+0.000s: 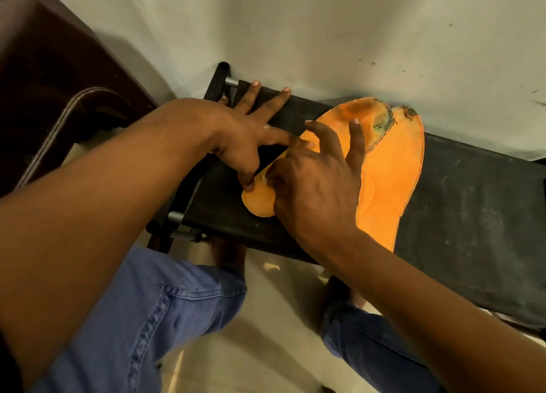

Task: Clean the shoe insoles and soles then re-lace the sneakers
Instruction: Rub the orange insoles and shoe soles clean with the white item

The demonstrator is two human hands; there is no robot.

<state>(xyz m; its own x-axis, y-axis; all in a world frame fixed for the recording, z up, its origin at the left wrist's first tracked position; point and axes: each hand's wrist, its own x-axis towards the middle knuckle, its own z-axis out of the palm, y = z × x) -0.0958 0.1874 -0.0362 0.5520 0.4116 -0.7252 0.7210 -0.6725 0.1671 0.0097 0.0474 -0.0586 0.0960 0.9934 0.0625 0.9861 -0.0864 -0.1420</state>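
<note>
Nearest to the camera are the person's 2 knees in blue jeans, above a pale tiled floor. Beyond the knees stands a black bench, and all other places here are given from this bench. A bare foot shows on the floor just under its near edge.

On the bench top lie 2 orange insoles. The right insole lies flat near the middle of the bench, its heel at the near edge and its toe toward the far edge. The left insole lies beside it, toward the left end of the bench, and its toe part overlaps the toe of the right insole. That toe tip is dark and dirty, with a grey-green stain.

The right hand rests on the left insole with fingers spread; the palm presses down and it grips nothing that I can see. The left hand is also open. Its thumb pushes on the heel part of the left insole, 1 finger lies on the insole's edge, and the other fingers stretch flat on the bench top toward the far left corner.

Behind the bench is a pale wall with small dark marks. Left of the bench is dark brown furniture.
</note>
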